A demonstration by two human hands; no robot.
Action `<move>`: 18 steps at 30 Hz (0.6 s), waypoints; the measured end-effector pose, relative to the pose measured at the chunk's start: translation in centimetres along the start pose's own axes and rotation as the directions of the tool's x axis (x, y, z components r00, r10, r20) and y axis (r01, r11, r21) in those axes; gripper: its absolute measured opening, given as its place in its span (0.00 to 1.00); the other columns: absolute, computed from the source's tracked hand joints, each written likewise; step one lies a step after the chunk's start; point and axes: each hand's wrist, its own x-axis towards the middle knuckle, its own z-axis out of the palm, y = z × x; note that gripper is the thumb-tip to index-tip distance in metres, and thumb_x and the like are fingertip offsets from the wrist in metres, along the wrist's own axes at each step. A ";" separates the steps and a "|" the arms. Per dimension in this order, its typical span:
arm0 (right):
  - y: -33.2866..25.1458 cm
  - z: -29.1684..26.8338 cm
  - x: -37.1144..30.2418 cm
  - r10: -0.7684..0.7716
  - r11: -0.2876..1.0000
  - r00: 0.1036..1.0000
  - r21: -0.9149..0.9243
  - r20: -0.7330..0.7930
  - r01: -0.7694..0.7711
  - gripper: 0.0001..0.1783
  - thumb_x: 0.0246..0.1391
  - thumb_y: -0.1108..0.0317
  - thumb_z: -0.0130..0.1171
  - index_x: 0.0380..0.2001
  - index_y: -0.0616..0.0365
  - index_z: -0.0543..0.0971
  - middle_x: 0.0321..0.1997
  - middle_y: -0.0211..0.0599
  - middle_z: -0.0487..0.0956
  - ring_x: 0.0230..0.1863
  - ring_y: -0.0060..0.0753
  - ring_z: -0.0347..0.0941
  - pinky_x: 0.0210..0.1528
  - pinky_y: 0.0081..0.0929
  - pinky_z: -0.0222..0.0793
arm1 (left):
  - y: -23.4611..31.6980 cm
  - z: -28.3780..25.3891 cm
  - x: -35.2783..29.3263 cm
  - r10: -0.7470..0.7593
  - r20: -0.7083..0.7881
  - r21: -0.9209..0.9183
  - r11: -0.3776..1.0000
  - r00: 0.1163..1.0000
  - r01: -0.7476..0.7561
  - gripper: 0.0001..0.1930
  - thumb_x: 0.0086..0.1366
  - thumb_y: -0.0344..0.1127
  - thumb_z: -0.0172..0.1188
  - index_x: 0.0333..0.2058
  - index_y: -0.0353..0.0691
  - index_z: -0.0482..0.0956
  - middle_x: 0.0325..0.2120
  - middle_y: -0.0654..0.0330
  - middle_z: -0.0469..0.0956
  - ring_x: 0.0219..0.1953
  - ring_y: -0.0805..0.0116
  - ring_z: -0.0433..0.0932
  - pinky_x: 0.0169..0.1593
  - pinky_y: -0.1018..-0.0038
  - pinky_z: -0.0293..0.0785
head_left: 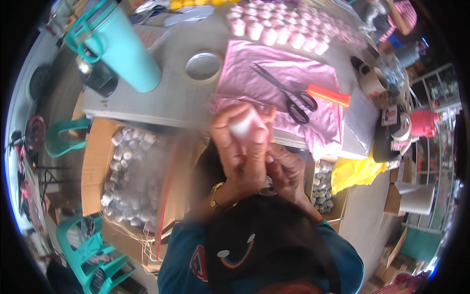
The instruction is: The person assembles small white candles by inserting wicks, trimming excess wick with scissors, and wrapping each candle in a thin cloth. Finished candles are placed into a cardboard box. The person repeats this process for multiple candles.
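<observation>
My left hand (240, 147) is closed around a small white object (243, 123), its fingers and thumb wrapped about it; blur hides its exact kind. Just to the right and lower, my right hand (288, 171) has its fingers drawn together against the left hand's side, and whatever they pinch is hidden. Both hands are at the table's near edge, in front of a pink cloth (279, 63). On that cloth lie black-handled scissors (297, 105) with blades part open and an orange-handled tool (328, 95), perhaps a cutter.
Small pink-and-white cups (279, 34) crowd the table's back. A teal tumbler (122, 49) and a tape roll (203, 66) stand left. Open cartons of small whitish pieces flank me: the left carton (95, 171) and right carton (338, 203). A yellow bag (360, 171) hangs right.
</observation>
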 end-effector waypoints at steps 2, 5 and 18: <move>0.1 0.0 0.0 0.050 0.997 0.998 0.057 0.041 -0.052 0.16 0.64 0.66 0.52 0.53 0.58 0.76 0.48 0.38 0.81 0.25 0.15 0.69 0.29 0.18 0.67 | 0.3 0.0 0.1 -0.040 -0.039 0.005 0.999 0.998 0.040 0.20 0.71 0.40 0.48 0.56 0.42 0.54 0.40 0.54 0.67 0.30 0.72 0.68 0.58 0.48 0.67; 0.3 0.0 0.1 0.085 0.981 0.991 0.164 0.108 -0.102 0.18 0.64 0.66 0.52 0.55 0.57 0.75 0.46 0.33 0.80 0.28 0.13 0.67 0.31 0.16 0.65 | 0.3 -0.1 0.5 -0.034 -0.011 0.001 0.999 0.999 0.034 0.21 0.71 0.39 0.48 0.57 0.42 0.54 0.40 0.54 0.67 0.30 0.72 0.67 0.58 0.49 0.67; 1.1 1.6 0.3 0.149 0.915 0.988 0.385 -0.051 -0.118 0.06 0.66 0.67 0.51 0.43 0.55 0.73 0.23 0.18 0.68 0.22 0.08 0.57 0.24 0.12 0.52 | -1.2 -0.9 0.0 -0.056 0.059 0.067 0.996 0.997 0.052 0.24 0.69 0.36 0.50 0.59 0.41 0.52 0.40 0.55 0.67 0.29 0.74 0.67 0.60 0.51 0.64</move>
